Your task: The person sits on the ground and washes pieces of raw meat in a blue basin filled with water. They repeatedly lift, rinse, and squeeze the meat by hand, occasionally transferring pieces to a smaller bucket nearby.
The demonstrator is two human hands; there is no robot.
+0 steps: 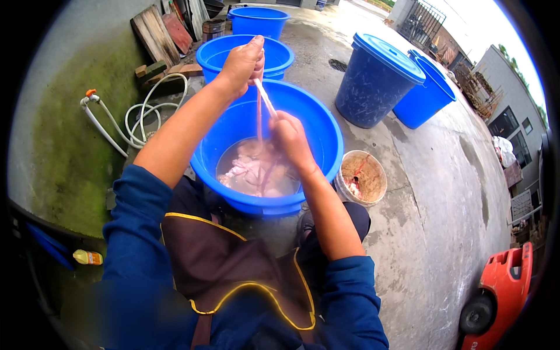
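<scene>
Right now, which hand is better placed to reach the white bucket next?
Probably the right hand: it's nearer the white bucket than the raised left hand, though both grip the pale strand.

Bright blue tub [319, 128], pale pink strand [259, 119].
At the tub's bottom, a mottled mass [248, 169] of pink and white shows in cloudy grey-beige water [286, 188]. Just off the tub's right edge, a white bucket [383, 177] has tan-brown contents [364, 167] streaked red. The brown apron [227, 256] is edged with yellow trim [256, 284], against deep blue sleeves [140, 201]. Beyond the tub's far right edge, a dark blue bin [373, 87] carries pale scuffs (its lid [396, 57] is a brighter blue). The concrete [431, 233] is grey with darker blotches; at its lower right corner, a red vehicle [504, 271] has a black tyre [477, 315]. Along the concrete's left edge, the grey wall [64, 169] is patched mossy green.
</scene>
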